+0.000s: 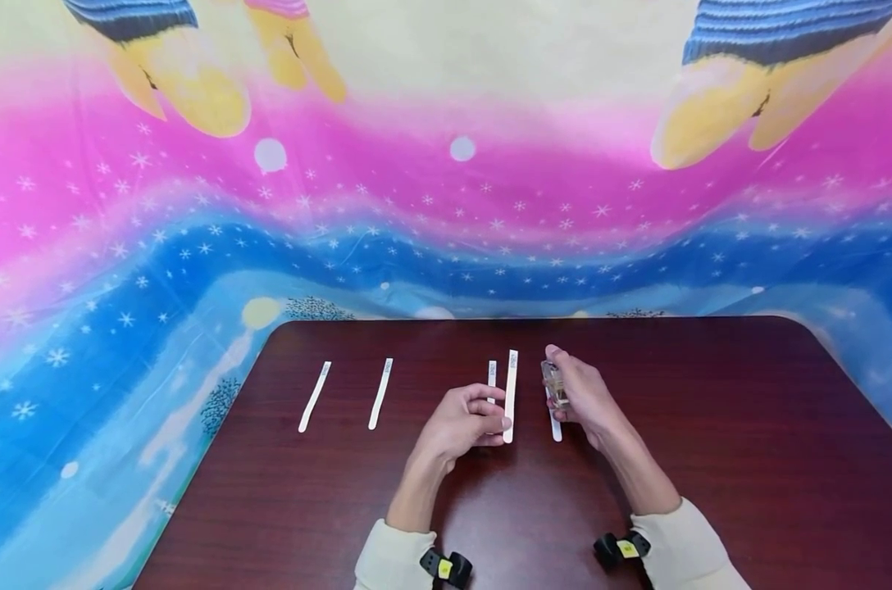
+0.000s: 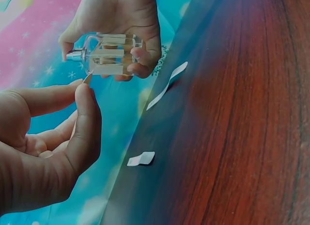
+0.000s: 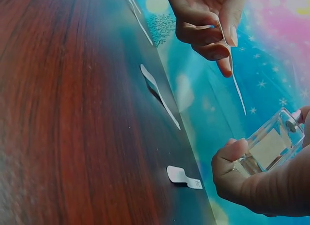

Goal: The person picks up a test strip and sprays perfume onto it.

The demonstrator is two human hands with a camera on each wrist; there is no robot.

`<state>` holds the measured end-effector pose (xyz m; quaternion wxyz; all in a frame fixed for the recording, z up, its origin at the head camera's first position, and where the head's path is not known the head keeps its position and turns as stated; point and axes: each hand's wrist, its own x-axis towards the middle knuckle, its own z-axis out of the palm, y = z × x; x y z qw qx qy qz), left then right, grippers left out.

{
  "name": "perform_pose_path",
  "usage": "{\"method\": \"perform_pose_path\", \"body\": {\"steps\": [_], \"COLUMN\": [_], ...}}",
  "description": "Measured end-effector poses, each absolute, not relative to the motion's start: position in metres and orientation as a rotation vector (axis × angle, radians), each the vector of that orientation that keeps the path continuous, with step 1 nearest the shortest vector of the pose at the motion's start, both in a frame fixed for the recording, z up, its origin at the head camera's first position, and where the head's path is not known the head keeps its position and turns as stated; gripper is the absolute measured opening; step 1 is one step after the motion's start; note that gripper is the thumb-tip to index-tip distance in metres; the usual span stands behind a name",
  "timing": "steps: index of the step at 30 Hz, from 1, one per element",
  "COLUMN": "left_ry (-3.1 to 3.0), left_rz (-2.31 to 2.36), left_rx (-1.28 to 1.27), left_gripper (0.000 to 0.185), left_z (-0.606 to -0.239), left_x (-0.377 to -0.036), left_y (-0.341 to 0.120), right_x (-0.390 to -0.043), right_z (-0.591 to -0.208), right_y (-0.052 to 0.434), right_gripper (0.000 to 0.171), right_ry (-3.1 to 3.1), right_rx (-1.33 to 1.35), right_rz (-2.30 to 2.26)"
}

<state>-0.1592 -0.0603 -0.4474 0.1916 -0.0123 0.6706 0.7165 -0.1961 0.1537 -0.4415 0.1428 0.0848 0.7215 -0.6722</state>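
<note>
Left hand (image 1: 462, 422) pinches paper strip (image 1: 510, 397) at table (image 1: 712, 426) centre | right hand (image 1: 582, 393), at its 3 o'clock, grips clear bottle (image 2: 109, 54) | two strips (image 1: 315, 396) lie at 9 o'clock

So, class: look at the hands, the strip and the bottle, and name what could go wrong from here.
1. The left hand pinches a thin paper strip by one end; it could bend or slip away from the nozzle.
2. The right hand holds the glass perfume bottle above the table; a loose grip might drop it.
3. Spray could miss and wet the fingers or the other strips nearby.
</note>
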Motion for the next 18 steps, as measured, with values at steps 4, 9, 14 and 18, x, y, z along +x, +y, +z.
{"method": "perform_pose_path", "body": {"steps": [4, 9, 14, 18], "left_ry": [1.875, 1.873, 1.860, 1.860], "left_rz": [2.016, 2.023, 2.030, 2.030], "left_rx": [-0.033, -0.020, -0.018, -0.022], "left_gripper": [0.039, 0.039, 0.040, 0.041], "left_z": [-0.4476, -0.4469, -0.4464, -0.4457], "left_x": [-0.1591, -0.1575, -0.1572, -0.1575], "left_y": [-0.0598, -0.0582, -0.0562, -0.0552], "right_x": [-0.1956, -0.1941, -0.1937, -0.1931], "right_z": [-0.4415, -0.4432, -0.4453, -0.4448], "right_y": [0.1538, 0.1553, 0.1536, 0.1522], "right_gripper": [0.062, 0.057, 0.052, 0.056], "right_ry": [2.113, 2.197, 2.235, 2.253], "right_rx": [0.287, 0.332, 0.342, 0.358], "right_rz": [-1.947, -1.933, -1.930, -1.928]}}
